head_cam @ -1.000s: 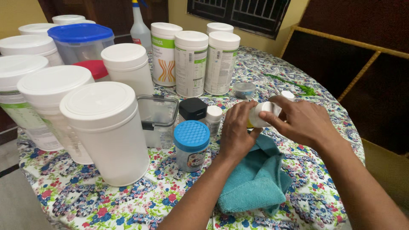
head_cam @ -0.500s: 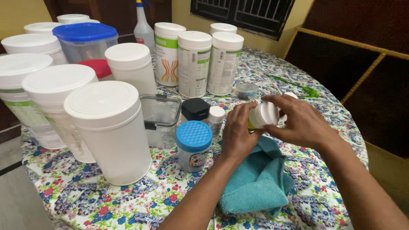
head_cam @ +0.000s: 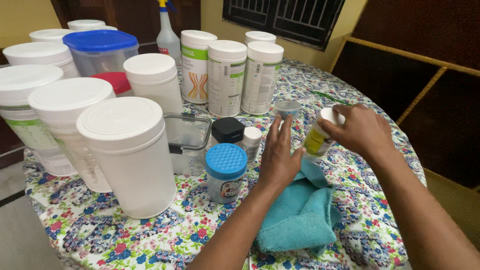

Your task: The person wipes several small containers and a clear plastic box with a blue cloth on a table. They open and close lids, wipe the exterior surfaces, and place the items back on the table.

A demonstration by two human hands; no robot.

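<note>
right hand (head_cam: 361, 129): grips small white bottle (head_cam: 319, 134), centre-right | left hand (head_cam: 278, 155): flat, fingers spread, beside teal cloth (head_cam: 301, 210), lower centre

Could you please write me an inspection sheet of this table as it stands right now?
Surface: round table under a floral cloth, crowded on the left.
Job's things: small white bottle with a yellow label, held tilted; teal cloth bunched beneath the hands.
Clutter: large white canisters, three labelled tubs, blue-lidded jar, clear box, black-capped jar, spray bottle.
Grippers: right hand grips the bottle's cap end; left hand open, fingers spread, beside the bottle, over the cloth.
Cables: nothing seen.
Surroundings: barred window, yellow wall, cane-framed panel at right.
</note>
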